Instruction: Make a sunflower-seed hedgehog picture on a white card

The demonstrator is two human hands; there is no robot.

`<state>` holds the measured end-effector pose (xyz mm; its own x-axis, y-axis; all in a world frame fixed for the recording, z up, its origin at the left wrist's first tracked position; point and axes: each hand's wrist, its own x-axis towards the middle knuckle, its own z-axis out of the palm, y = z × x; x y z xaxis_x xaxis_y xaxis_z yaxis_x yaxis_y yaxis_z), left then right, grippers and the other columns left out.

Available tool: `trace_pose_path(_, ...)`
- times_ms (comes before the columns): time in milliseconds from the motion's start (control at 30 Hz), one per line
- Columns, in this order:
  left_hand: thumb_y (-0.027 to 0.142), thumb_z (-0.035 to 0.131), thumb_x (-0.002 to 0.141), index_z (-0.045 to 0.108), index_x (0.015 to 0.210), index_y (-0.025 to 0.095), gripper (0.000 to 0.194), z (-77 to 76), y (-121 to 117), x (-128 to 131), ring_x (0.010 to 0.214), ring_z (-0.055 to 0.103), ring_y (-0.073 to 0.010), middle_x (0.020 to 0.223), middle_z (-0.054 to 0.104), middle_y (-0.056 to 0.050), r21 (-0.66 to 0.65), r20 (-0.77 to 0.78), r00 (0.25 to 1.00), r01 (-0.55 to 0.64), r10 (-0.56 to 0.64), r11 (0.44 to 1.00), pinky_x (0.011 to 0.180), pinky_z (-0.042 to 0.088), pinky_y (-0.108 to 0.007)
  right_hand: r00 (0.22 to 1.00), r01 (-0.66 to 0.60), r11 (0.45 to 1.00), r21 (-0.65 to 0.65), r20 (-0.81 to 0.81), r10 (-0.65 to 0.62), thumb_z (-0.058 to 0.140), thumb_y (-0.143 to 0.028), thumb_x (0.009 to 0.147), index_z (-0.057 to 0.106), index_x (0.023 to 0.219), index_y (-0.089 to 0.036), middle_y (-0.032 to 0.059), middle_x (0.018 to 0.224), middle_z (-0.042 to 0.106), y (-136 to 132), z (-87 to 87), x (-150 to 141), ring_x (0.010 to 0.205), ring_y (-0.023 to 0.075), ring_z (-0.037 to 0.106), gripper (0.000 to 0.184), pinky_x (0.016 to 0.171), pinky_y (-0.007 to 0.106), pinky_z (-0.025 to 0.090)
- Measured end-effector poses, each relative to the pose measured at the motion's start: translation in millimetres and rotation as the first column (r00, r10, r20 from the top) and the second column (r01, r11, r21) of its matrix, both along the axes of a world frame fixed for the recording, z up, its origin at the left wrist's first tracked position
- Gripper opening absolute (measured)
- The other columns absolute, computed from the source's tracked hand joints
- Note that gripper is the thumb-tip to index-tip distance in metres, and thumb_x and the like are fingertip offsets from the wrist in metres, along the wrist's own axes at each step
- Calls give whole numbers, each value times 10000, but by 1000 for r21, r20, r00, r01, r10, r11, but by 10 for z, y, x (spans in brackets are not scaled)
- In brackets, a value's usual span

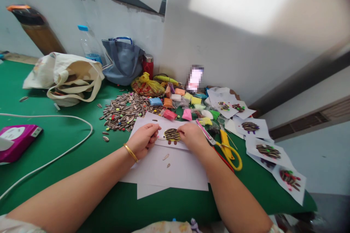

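A small hedgehog figure [171, 135] lies on smooth white paper [166, 121] between the two grips: a rounded, ridged back of dark, slim, seed-like strips over yellow, a pale tapering face and stubby brown feet. Its long axis runs left to right; the snout points to the left grip [147, 137], the feet toward the wearer. That grip's thumb and fingers are drawn together; whether anything sits between them cannot be told. The right grip [191, 136] bends over the rear end, tips hidden, so its closure cannot be told. Beyond the left grip, striped, pointed seeds [124, 111] heap on the green desk [68, 127]; right of the right grip lie yellow-handled scissors [237, 160].
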<state>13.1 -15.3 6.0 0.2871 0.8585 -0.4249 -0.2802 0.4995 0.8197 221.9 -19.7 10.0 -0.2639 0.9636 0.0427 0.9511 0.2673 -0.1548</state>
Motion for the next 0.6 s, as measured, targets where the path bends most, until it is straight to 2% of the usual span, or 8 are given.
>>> trace_pose_path(200,352,704,730,563,815,160,253,2,-10,5,404,261,-19,567,406,71,1,4,1000,-3,3,1000,362,88,-141,999,9,999,-37,43,-8,531,-205,856,759,856,-221,54,846,726,27,21,-22,810,183,609,228,709,272,367)
trace_pose_path(433,311,673,775,568,821,148,199,3,-1,12,405,284,-13,591,412,63,-20,19,1000,-10,10,1000,350,102,-121,999,-5,1000,-13,47,6,543,-197,854,761,849,-217,55,833,726,32,22,-41,802,187,613,220,717,278,372)
trace_pose_path(533,279,627,824,576,840,135,154,24,5,2,402,304,-7,625,423,53,-76,66,997,-39,44,996,334,117,-109,999,-13,1000,-12,44,13,546,-208,868,762,849,-215,55,830,726,37,-3,-25,813,188,610,217,732,279,368)
trace_pose_path(600,264,576,867,572,850,128,137,47,13,-14,400,320,-5,642,422,49,-159,165,983,-50,77,986,321,138,-104,999,-17,1000,6,38,16,548,-224,881,761,845,-219,54,827,723,32,-19,0,819,187,606,216,735,279,365)
